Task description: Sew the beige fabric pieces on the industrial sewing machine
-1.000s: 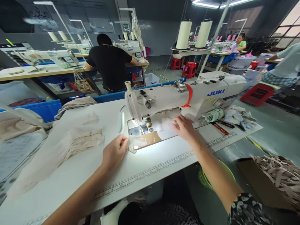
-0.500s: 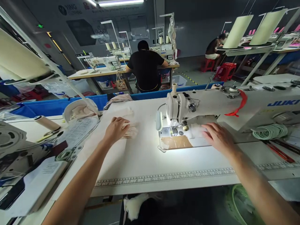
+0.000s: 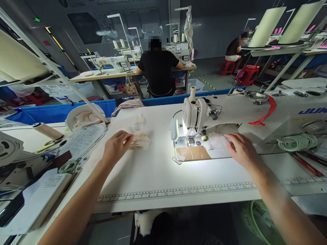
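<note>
My left hand (image 3: 117,147) is closed in a pinch at the edge of a small pile of sheer cream fabric pieces (image 3: 140,140) on the white table. More see-through fabric (image 3: 139,122) lies just behind the pile. To the right, my right hand (image 3: 241,148) grips the edge of a white sheer fabric piece (image 3: 217,141) between thumb and fingers. That piece lies on the bed of the sewing machine (image 3: 195,115), right of the needle area. Brown tape (image 3: 192,153) covers the bed's front edge.
A printed ruler (image 3: 163,195) runs along the table's front edge. At left are a thread cone (image 3: 47,131), a fabric-filled white bowl (image 3: 85,117) and a white box (image 3: 43,200). A green bin (image 3: 251,221) stands below right. A person in black (image 3: 157,73) sits ahead.
My left hand has drawn back slightly to the left, its fingers now pinched, uncovering more of the cream pile. My right hand has shifted a little right along the white piece.
</note>
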Tool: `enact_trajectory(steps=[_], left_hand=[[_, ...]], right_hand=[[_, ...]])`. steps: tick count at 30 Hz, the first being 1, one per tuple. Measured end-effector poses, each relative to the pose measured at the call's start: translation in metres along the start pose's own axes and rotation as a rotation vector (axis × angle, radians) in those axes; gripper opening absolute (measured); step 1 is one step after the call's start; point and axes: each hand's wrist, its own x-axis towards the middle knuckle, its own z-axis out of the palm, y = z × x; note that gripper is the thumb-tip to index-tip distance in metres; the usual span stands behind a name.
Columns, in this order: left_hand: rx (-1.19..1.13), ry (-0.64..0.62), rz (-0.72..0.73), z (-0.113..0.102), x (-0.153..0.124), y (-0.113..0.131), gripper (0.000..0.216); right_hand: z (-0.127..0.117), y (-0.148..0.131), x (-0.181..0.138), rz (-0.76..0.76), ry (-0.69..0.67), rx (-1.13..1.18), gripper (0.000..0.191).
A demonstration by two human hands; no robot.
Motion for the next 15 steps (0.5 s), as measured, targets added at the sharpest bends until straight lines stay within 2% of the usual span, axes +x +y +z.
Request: enact_trajectory(steps=[2,5,9,12,15], left_hand=[[0.021,0.032,0.104,-0.003,-0.018,0.012,0.035],[-0.002,-0.021,0.253,-0.007,-0.049,0.033,0.037],[-0.068,-0.082,0.330,-0.011,-0.076,0.045,0.029],[-0.101,-0.105,0.322,-0.013,-0.071,0.035,0.029],[-0.093,-0.277,0.363,-0.014,-0.049,0.024,0.031]], right_hand=[[-0.001,-0.003,0.000,-0.002,0.007,0.016,0.033],[-0.002,-0.005,0.000,-0.029,0.050,0.039,0.031],[-0.005,-0.007,0.004,-0.039,0.090,0.021,0.028],[-0.014,-0.030,0.007,-0.022,0.094,0.044,0.027],[-0.029,-0.081,0.003,-0.065,0.010,0.234,0.029]])
